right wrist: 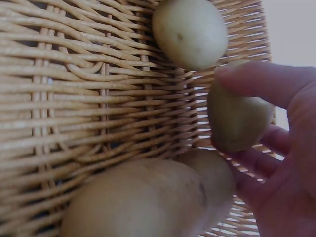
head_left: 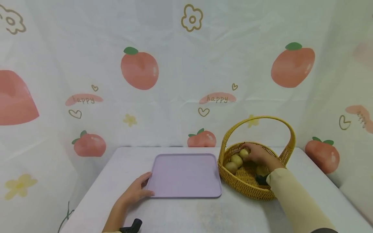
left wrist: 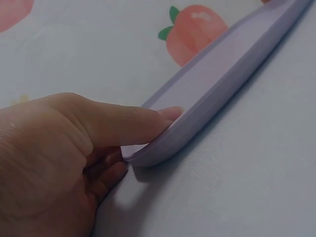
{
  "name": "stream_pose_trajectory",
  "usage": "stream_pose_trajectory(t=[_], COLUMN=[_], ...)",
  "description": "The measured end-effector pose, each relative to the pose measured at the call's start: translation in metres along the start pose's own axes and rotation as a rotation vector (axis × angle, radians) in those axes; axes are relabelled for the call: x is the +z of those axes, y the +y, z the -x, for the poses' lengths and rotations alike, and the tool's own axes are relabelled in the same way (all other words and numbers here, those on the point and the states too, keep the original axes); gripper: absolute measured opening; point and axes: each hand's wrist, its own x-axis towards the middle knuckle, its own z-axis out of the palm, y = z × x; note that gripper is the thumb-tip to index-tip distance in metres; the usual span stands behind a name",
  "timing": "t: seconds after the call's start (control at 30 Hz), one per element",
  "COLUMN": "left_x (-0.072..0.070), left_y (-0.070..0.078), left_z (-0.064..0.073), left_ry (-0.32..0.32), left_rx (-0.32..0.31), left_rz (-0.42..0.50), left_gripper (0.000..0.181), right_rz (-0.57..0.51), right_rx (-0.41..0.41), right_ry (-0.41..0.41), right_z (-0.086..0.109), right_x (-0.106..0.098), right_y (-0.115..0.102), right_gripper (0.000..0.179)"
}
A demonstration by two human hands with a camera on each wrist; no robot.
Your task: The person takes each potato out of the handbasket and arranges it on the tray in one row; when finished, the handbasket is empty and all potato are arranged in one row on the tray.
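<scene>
My left hand (head_left: 135,191) is at the left side of a flat lilac tray (head_left: 186,176). In the left wrist view, its thumb lies over the rim of the tray (left wrist: 207,106) and the other fingers bend beside the corner. My right hand (head_left: 257,155) reaches into a round wicker basket (head_left: 247,191) with a tall handle. Held between its thumb and fingers is a potato (right wrist: 239,113), still inside the basket near the woven wall. Other potatoes (head_left: 231,167) lie around it; the right wrist view shows a pale one (right wrist: 190,32) and a large one (right wrist: 133,202).
The tray and basket stand side by side on a white-covered table (head_left: 175,213), basket on the right. Its arched handle (head_left: 259,118) rises above my right hand. Behind hangs a white curtain (head_left: 175,123) printed with peaches. A thin dark cable (head_left: 68,213) shows at lower left.
</scene>
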Motion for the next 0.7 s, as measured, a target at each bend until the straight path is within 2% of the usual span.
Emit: stream_pose_trajectory(t=[0.3, 0.7], left_x=[0.000, 0.000], left_y=[0.001, 0.002], left_z=[0.001, 0.002], left_ry=[-0.003, -0.013], left_rx=[-0.006, 0.010], left_rz=[-0.009, 0.007], left_gripper=[0.090, 0.091], right_rz=[0.014, -0.145], right_rx=[-0.072, -0.203], right_ry=[0.110, 0.145], right_z=[0.018, 0.057], right_x=[-0.013, -0.018], right_y=[-0.015, -0.051], right_gripper=[0.049, 0.046])
